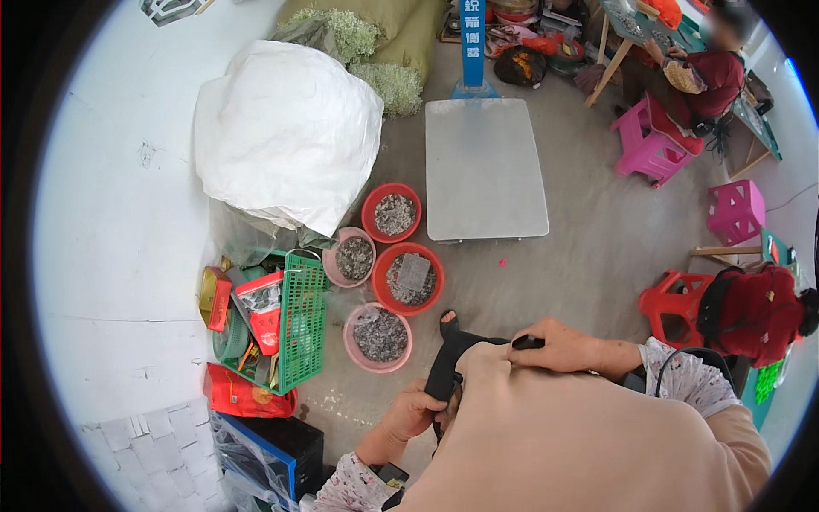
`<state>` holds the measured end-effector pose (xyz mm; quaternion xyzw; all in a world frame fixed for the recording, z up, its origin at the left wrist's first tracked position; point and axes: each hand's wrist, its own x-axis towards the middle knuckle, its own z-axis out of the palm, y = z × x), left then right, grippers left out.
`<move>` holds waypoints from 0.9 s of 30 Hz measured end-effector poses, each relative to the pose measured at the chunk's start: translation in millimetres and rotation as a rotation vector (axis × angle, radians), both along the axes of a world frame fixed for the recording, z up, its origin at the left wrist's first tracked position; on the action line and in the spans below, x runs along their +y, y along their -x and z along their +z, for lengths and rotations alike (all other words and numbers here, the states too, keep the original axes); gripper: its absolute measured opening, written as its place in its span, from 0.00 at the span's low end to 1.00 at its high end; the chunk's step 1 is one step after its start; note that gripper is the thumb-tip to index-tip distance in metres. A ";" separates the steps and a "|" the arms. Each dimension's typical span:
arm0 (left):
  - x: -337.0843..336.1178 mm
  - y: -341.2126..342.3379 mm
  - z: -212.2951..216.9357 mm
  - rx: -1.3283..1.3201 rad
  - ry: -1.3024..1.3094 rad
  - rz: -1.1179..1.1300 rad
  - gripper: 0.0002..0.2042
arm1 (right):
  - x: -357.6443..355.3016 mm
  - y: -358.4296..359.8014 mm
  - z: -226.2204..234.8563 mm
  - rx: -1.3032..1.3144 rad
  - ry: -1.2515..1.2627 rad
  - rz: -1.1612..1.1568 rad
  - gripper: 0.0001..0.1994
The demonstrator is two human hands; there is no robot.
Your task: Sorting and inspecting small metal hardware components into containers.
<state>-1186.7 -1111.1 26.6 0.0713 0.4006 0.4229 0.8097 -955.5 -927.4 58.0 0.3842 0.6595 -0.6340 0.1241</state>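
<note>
At the lower middle, my left hand [414, 411] is closed at the edge of a black strip of cloth [443, 375] in front of my body; what its fingers grip is partly hidden. My right hand [559, 346] is bent over the tan garment [580, 427] I wear, closed around a small black object [528, 342] whose kind I cannot make out. Nearest to my left hand on the floor is a pink basin [349, 340] of grey, flaky pieces. Beyond it stand a red basin [378, 286] with a flat grey piece on top, another pink basin [328, 266] and another red basin [366, 212].
A platform scale [486, 171] with a blue post stands ahead. At the left are a large white sack [290, 128], a filled green basket [304, 324] and a red bag [247, 392]. Two people sit at the right near pink stools [735, 212] and a red stool [674, 303].
</note>
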 end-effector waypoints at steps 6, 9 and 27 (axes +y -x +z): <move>-1.0 -17.2 -6.5 -0.047 0.037 0.229 0.11 | -0.3 4.7 9.2 -0.057 0.013 -0.266 0.14; 2.6 -20.0 -9.4 -0.012 0.127 0.211 0.12 | -8.2 3.8 -8.2 0.048 -0.079 -0.146 0.15; 11.9 -32.5 2.4 -0.245 0.205 0.120 0.17 | -31.8 -4.5 -13.4 0.257 0.055 0.123 0.17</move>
